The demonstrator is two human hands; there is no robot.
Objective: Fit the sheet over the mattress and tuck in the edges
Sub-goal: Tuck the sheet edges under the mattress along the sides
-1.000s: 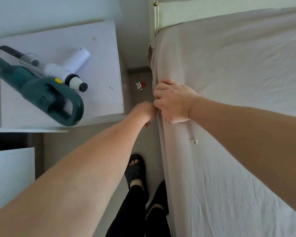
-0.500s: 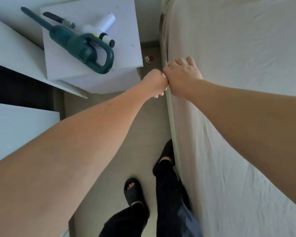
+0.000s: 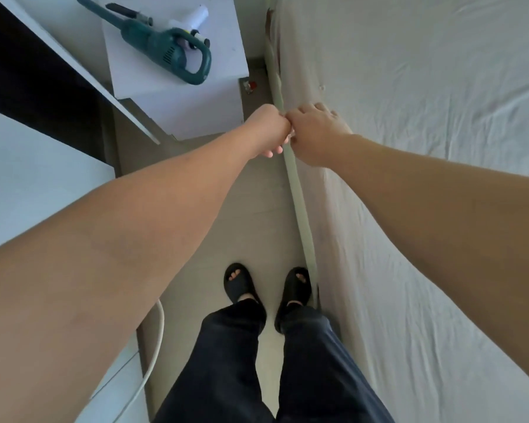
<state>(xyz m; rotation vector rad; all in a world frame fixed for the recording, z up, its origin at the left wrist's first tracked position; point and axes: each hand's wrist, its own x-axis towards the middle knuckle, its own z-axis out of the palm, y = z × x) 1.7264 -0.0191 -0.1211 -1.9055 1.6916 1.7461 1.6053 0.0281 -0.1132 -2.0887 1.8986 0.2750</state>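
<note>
A pale beige sheet (image 3: 425, 96) covers the mattress on the right and hangs down its side. The pale green bed frame rail (image 3: 300, 206) runs along the mattress's lower edge. My left hand (image 3: 268, 129) is curled into a fist right at the rail, knuckle to knuckle with my right hand (image 3: 316, 132). My right hand presses on the sheet's side at the mattress edge, fingers bent into the fabric. What my fingertips hold is hidden behind the hands.
A white bedside cabinet (image 3: 177, 96) stands at top left with a teal handheld vacuum (image 3: 165, 51) on it. A white surface (image 3: 28, 184) lies at left, a white cable (image 3: 156, 346) below it. My feet in black slippers (image 3: 239, 283) stand on the narrow floor strip.
The view has tilted further down and my feet now stand side by side. Both hands stay together at the mattress edge, a little farther from the cabinet end of the bed.
</note>
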